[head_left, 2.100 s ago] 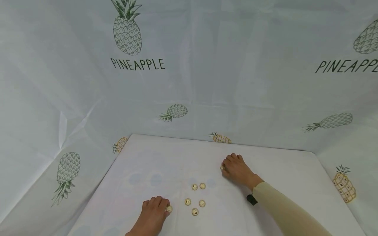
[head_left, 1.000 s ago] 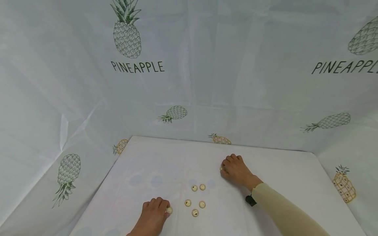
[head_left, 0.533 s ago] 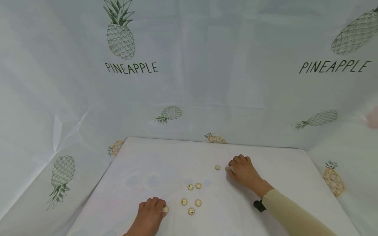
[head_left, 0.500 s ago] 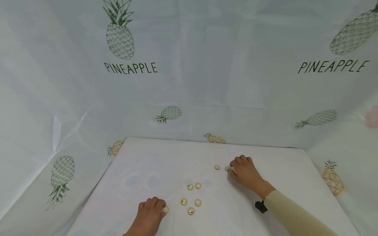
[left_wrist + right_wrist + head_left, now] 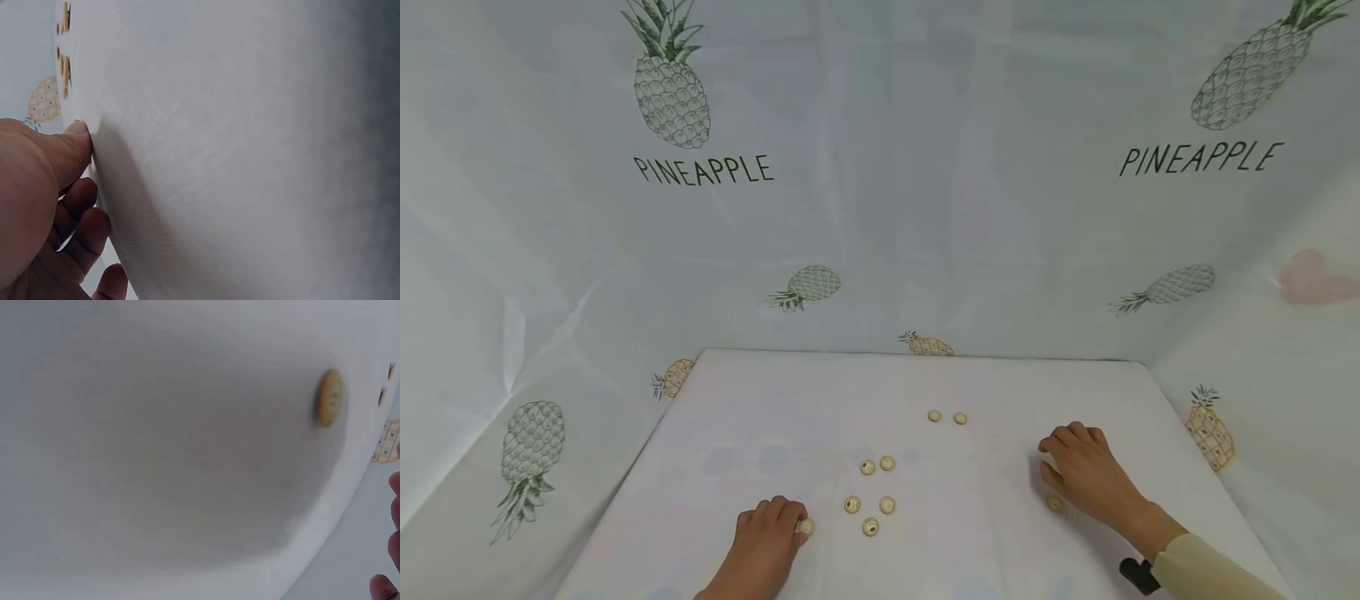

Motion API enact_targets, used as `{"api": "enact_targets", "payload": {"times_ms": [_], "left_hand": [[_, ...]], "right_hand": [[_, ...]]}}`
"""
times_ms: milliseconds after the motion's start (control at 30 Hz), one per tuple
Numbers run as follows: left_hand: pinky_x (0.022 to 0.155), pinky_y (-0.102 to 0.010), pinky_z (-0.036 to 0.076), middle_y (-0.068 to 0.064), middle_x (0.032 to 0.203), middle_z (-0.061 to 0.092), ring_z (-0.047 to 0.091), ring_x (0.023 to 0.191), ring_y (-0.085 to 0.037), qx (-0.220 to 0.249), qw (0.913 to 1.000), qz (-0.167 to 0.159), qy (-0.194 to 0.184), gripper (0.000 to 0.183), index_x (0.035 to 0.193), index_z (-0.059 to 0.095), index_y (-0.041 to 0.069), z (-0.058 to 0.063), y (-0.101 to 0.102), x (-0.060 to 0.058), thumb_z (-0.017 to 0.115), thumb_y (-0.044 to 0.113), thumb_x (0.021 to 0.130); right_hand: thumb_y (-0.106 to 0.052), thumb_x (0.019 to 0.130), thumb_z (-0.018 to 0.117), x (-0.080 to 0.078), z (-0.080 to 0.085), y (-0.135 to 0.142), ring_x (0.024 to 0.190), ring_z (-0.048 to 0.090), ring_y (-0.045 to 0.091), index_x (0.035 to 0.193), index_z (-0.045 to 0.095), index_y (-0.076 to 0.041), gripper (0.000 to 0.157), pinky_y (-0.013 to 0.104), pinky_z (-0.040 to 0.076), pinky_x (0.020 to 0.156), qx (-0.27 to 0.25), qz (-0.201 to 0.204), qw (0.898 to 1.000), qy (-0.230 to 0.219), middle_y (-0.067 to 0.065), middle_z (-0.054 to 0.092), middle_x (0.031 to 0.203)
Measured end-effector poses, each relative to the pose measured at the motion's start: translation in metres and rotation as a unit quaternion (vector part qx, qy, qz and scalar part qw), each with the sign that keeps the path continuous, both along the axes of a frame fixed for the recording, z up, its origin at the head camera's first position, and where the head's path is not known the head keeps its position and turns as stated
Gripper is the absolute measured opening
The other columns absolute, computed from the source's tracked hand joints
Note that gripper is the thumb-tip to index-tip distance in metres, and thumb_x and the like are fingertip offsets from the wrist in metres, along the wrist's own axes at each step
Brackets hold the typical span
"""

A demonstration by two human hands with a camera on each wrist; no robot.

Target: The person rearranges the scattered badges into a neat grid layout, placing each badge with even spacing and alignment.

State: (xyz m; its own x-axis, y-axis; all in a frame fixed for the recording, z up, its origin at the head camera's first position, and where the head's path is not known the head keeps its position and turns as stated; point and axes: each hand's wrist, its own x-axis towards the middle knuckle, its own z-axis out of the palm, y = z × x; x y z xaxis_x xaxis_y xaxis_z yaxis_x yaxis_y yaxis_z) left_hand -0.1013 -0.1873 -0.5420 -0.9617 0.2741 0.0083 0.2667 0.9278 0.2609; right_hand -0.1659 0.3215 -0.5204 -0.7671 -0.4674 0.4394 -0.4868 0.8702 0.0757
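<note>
Near the front left of the table in the head view, my left hand [image 5: 763, 537] rests with curled fingers and thumb at a small round cream-coloured disc [image 5: 805, 527], which it pinches. In the left wrist view, the thumb [image 5: 72, 147] and fingertips touch the white cloth; the disc is hidden there. My right hand [image 5: 1086, 471] hovers at the right with its fingers loosely bent and holds nothing. Just below its thumb lies another disc [image 5: 1055, 502], shown in the right wrist view as a thick printed disc [image 5: 330, 398].
Several similar discs, one of them a dark-spotted disc [image 5: 870, 527], form a loose ring mid-table. Farther back, a disc [image 5: 934, 416] lies beside a second disc [image 5: 960, 418]. White pineapple-print cloth [image 5: 887, 208] hangs behind the table [image 5: 820, 383].
My right hand has let go of a disc beside another at the back and moved right and nearer, above a separate disc. The left hand stays at its disc. The head view has turned slightly right.
</note>
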Motion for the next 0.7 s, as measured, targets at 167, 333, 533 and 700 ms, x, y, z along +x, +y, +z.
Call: {"api": "enact_targets", "payload": {"times_ms": [167,333,533,700], "left_hand": [[0.088,-0.053,0.047,0.009,0.097,0.053,0.05,0.091,-0.013,-0.006,1.0,0.004,0.003,0.019,0.108,0.063,0.021,0.001,0.0,0.0,0.077,0.027,0.097],[0.088,-0.051,0.046,0.009,0.097,0.053,0.049,0.091,-0.012,-0.009,0.9999,0.008,0.003,0.017,0.107,0.063,0.021,0.002,-0.001,0.001,0.076,0.027,0.097],[0.086,-0.051,0.046,0.009,0.097,0.053,0.049,0.09,-0.012,-0.011,0.9999,0.008,0.005,0.018,0.106,0.062,0.021,0.004,0.001,0.003,0.077,0.026,0.097],[0.087,-0.052,0.047,0.009,0.097,0.053,0.05,0.091,-0.012,-0.011,0.9999,0.007,0.007,0.019,0.106,0.062,0.021,0.003,0.002,0.003,0.078,0.026,0.096]], "right_hand": [[-0.02,0.076,0.093,0.026,-0.006,0.018,0.095,0.055,0.019,0.102,0.071,-0.016,0.034,0.049,0.044,0.085,0.004,0.008,1.0,-0.028,-0.005,0.064,0.099],[-0.021,0.077,0.093,0.041,-0.013,0.023,0.099,0.052,0.012,0.106,0.072,-0.022,0.036,0.043,0.042,0.085,-0.01,0.027,0.998,-0.047,-0.012,0.062,0.104],[-0.017,0.073,0.095,0.043,-0.024,0.021,0.096,0.047,0.007,0.102,0.071,-0.026,0.039,0.035,0.039,0.079,-0.035,0.065,0.997,-0.021,-0.016,0.062,0.102],[-0.017,0.081,0.09,0.044,-0.025,0.017,0.093,0.046,0.005,0.097,0.071,-0.026,0.026,0.034,0.038,0.077,-0.045,0.036,0.998,-0.029,-0.016,0.062,0.097]]}}
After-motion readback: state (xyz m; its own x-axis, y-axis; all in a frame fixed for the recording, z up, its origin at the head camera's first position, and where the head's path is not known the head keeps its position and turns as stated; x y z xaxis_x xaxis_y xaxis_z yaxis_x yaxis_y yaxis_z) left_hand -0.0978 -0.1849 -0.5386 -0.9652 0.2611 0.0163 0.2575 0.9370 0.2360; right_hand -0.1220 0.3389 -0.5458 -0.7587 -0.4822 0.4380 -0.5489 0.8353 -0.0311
